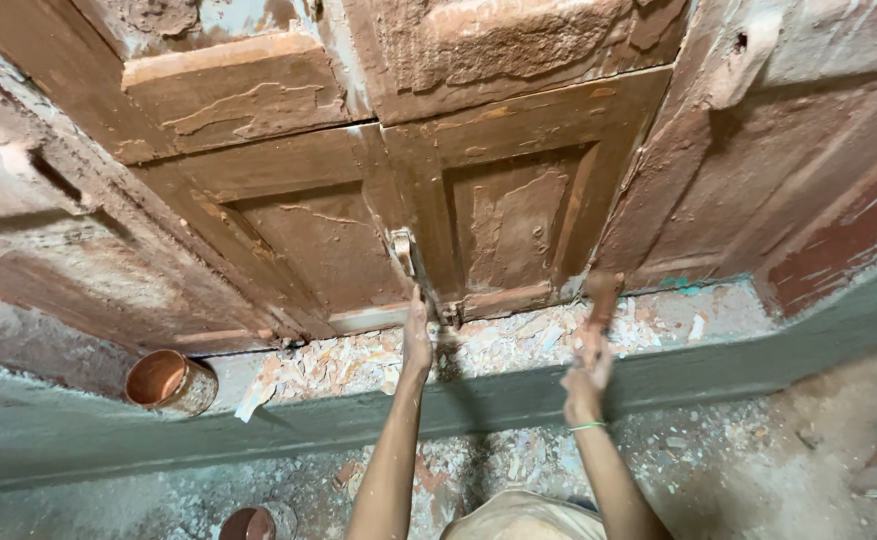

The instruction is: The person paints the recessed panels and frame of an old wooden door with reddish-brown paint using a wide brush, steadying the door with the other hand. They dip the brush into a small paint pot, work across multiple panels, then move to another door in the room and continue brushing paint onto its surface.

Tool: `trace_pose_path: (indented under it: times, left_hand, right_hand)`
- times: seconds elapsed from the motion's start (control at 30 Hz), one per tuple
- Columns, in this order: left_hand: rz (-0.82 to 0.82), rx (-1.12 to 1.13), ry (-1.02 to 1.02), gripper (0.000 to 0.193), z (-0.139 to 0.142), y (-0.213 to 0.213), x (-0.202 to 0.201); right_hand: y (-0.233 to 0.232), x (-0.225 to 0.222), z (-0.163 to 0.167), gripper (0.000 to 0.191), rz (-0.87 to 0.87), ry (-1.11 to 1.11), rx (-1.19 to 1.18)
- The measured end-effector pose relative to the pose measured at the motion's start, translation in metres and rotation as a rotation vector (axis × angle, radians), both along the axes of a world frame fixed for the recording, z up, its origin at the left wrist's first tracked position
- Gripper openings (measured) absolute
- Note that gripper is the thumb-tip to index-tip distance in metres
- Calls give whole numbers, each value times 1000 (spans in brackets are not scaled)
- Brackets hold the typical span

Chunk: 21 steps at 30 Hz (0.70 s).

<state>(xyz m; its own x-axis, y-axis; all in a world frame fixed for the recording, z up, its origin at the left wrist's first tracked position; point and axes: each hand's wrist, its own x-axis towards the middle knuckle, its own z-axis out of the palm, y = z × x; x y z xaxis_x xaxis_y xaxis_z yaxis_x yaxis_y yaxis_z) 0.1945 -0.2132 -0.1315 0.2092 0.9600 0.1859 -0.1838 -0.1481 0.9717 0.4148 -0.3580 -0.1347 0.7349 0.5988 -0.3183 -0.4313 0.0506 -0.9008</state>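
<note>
An old brown wooden double door point(519, 210) with peeling paint fills the upper view. My left hand point(417, 335) reaches up to its lower rail, fingers resting near the metal latch point(402, 248) at the middle seam; it seems to hold nothing. My right hand point(587, 365), with a green band on the wrist, is shut on the handle of a brown-stained tool point(602, 298), likely a brush or scraper, whose head touches the bottom right of the right door panel.
Paint flakes point(359, 365) cover the sill under the door. A grey-green step edge point(519, 395) runs across below it. A round tin of brown paint point(169, 382) stands on the sill at left; another tin point(254, 523) sits on the floor below.
</note>
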Motion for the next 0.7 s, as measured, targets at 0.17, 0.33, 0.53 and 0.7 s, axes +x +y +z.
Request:
trace_pose_path:
  times: [0.17, 0.33, 0.53, 0.7]
  left_hand:
    - [-28, 35, 292, 94, 5, 5, 4]
    - [-24, 79, 273, 95, 1, 10, -7]
    - [30, 117, 245, 89, 0, 7, -10]
    - [-38, 66, 278, 84, 1, 3, -5]
  right_hand:
    - [-1, 9, 1, 76, -41, -76, 41]
    - [16, -57, -5, 83, 665, -195, -177]
    - [12, -71, -10, 60, 777, -309, -119]
    - [2, -1, -3, 79, 106, -159, -53]
